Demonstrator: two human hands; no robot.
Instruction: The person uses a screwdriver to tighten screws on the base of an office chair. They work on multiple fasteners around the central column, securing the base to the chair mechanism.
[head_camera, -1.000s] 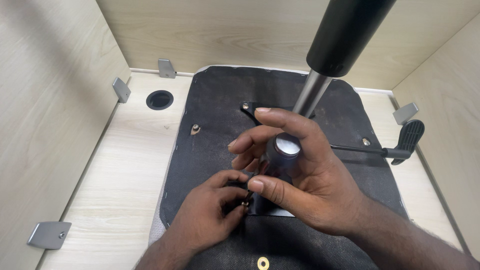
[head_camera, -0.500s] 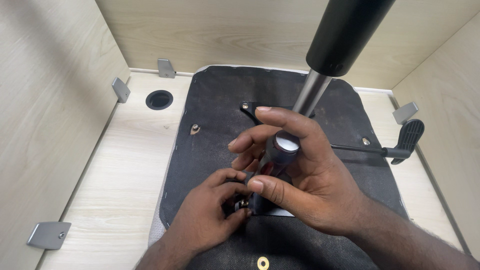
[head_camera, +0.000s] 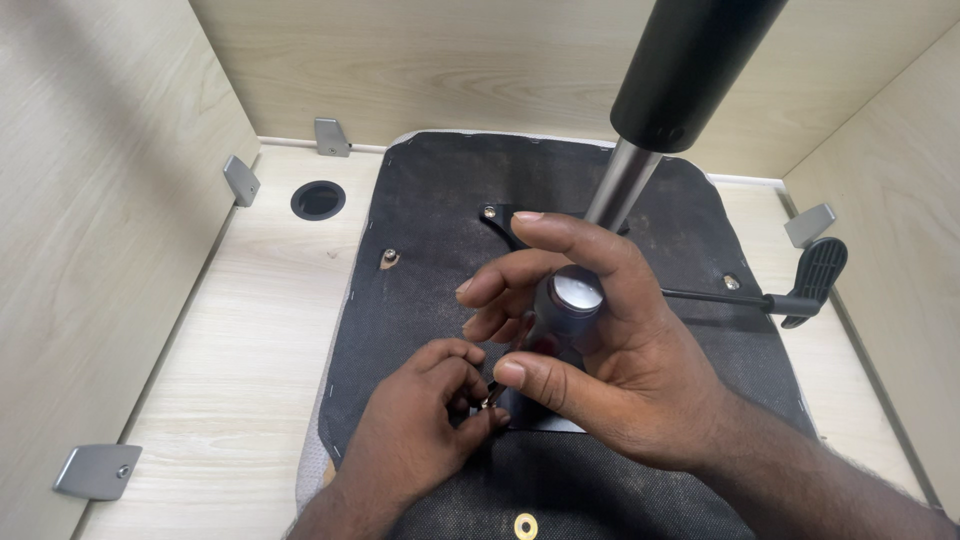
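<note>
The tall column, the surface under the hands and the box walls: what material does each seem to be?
Column: bare metal below, with a bright reflective shine; its upper sleeve looks like matte black plastic or painted metal. Seat underside: black fabric, dull, with stapled edges. Walls: pale wood-grain board, probably laminate.

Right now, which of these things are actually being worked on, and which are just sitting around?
In use: left hand pinching a small screw; right hand gripping a screwdriver handle; black seat underside.

Lying about: lever, corner brackets, round hole, gas cylinder.
</note>
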